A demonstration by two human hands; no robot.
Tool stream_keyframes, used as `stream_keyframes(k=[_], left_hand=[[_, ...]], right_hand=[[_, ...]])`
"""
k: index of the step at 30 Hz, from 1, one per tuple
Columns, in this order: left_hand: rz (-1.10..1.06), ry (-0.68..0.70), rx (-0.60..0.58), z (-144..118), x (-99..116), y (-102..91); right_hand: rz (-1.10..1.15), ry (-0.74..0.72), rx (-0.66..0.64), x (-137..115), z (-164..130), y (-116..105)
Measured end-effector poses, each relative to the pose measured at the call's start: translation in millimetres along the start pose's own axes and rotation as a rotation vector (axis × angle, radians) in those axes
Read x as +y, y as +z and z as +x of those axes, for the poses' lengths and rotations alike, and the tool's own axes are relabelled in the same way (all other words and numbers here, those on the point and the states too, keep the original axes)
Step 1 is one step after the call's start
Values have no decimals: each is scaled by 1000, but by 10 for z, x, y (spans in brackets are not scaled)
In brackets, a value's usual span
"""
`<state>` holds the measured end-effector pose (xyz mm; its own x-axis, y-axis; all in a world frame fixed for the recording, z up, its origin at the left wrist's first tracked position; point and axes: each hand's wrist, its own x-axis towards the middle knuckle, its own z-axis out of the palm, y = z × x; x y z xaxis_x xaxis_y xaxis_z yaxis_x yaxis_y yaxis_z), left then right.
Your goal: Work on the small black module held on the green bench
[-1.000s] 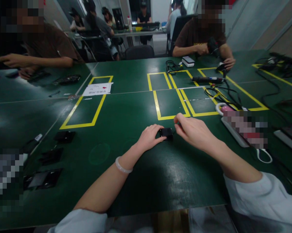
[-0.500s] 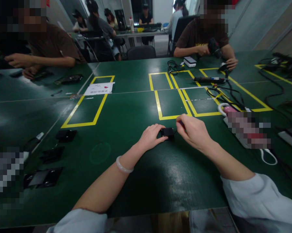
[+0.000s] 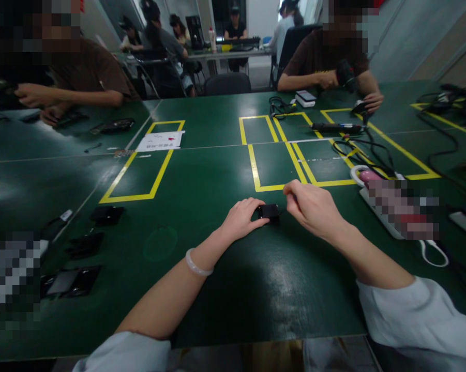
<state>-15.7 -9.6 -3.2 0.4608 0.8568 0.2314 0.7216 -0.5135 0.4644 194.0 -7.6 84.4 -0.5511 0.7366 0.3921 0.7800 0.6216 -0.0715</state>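
Note:
A small black box-shaped part (image 3: 270, 212) rests on the green table in front of me. My left hand (image 3: 243, 219) grips it from the left, thumb along the near side and fingers over the far side. Just right of the part, my right hand (image 3: 309, 205) is closed in a pinch with its fingertips by the part's right end. A thin dark strand seems to run from the part towards those fingertips; whatever they pinch is too small to make out. More black parts (image 3: 107, 215) lie on the table at my left.
Yellow tape outlines (image 3: 258, 168) mark the green table (image 3: 217, 289). A white paper (image 3: 161, 141) lies left of centre. To the right are a soldering-iron-like tool (image 3: 335, 127), tangled cables and a blurred pink item (image 3: 401, 206). Across the table, a person holds a power drill (image 3: 347, 76).
My right hand has shifted very slightly to the right, away from the black part. The left hand keeps its hold, and the whole view has moved a little.

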Motion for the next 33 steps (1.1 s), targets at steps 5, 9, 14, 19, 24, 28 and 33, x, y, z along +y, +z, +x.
stream_keyframes(k=[5,9,14,19,24,28,33], left_hand=[[-1,0,1,5,8,4],[0,-1,-1,14,19,-4],[1,4,-1,29,23,-8],[0,-2,1,42,15,10],[-15,-5,-7,47,30,8],[-17,-3,-6,45,41,0],[-15,-1,-9,44,31,1]], right_hand=[[-115,42,-150,-50,37,-90],[-122,66,-221,-69,50,-111],[-136,73,-212,-55,57,-122],[-114,67,-219,-38,53,-133],[-66,61,-199,-30,31,-157],[17,22,-183,-37,20,-197],[-56,21,-254,-51,31,-208]])
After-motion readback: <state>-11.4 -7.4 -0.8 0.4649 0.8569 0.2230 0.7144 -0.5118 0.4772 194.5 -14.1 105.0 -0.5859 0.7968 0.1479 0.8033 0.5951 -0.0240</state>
